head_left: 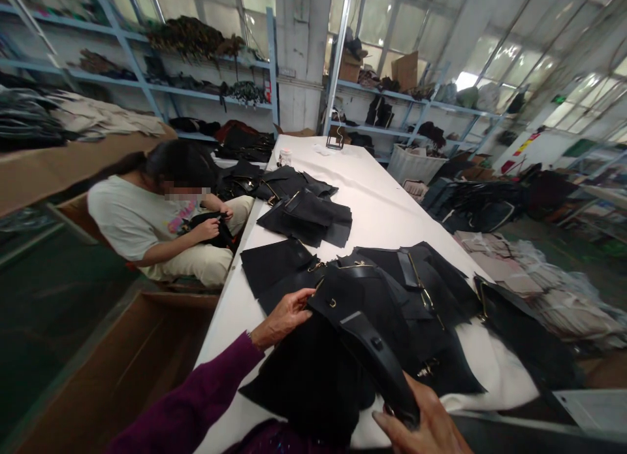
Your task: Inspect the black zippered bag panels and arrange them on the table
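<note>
My left hand (pixel 287 318) pinches the edge of a black fabric piece (pixel 353 291), which carries a gold zipper and a small gold ring. In my right hand (pixel 427 418) is a black handheld tool (pixel 377 356) with a raised switch on its body. Its wide, flat end points up and left, close over the held piece. I cannot make out what kind of tool it is. Beneath and around the hands lie more black pieces with gold zippers, among them an overlapping group (pixel 431 284) to the right.
Further up the white table (pixel 382 206) lies a black fabric stack (pixel 308 215). A co-worker (pixel 147 225) sits at the left with black material in both hands. An open cardboard box (pixel 161 349) stands beside the table, and bundled pale pieces (pixel 543 277) are on the right.
</note>
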